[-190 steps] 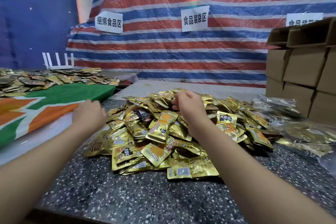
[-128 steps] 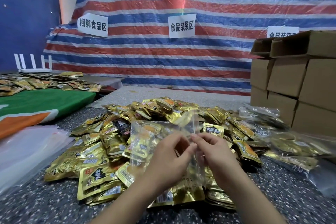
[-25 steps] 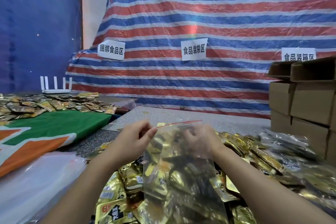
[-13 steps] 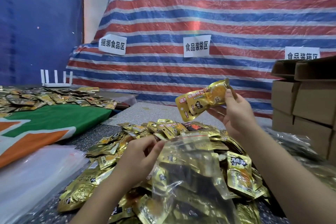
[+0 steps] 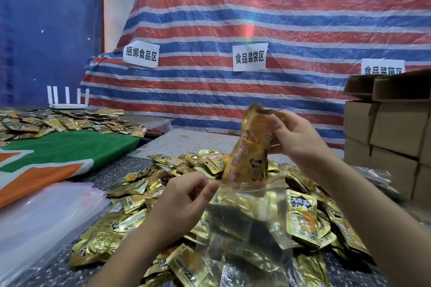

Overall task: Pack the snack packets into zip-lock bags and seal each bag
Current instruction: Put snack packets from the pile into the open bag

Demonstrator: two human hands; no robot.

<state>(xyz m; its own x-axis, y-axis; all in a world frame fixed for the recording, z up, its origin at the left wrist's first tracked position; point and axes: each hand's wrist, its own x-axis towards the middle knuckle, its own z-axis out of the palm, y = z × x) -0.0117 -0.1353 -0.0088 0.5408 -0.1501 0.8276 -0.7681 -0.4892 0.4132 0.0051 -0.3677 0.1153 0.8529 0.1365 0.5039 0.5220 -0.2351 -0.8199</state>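
Bag: clear zip-lock, held upright over the heap, mouth with its red zip line open at the top; gold packets already showing through the film.
Packets in hand: small gold bunch, upright, lower ends dipping into the bag mouth, upper ends above it.
Right hand: fingers curled round the top of the bunch, gripping it from the right side.
Left hand: thumb and forefinger pinched on the left corner of the bag mouth, holding it up and open; other fingers loosely curled.
Heap: loose gold packets spread over the speckled table, under and around the bag.
Spare bags: flat stack of clear film on the table, left of the heap.
Further out: green and orange cloth at left with more packets on it; cardboard boxes at right; striped tarp behind with paper signs.
Step in hand: filling, bunch going into the bag; sealing not yet begun.
Fill level: apparently partly full; exact count impossible to tell.
Next move calls for: pushing the bunch straight down past the zip line, then letting go without dragging packets back out.
Care needed: keeping the mouth taut and wide, since packet corners may catch on the lip.
After that: probably more packets, or pressing the zip closed along its length.
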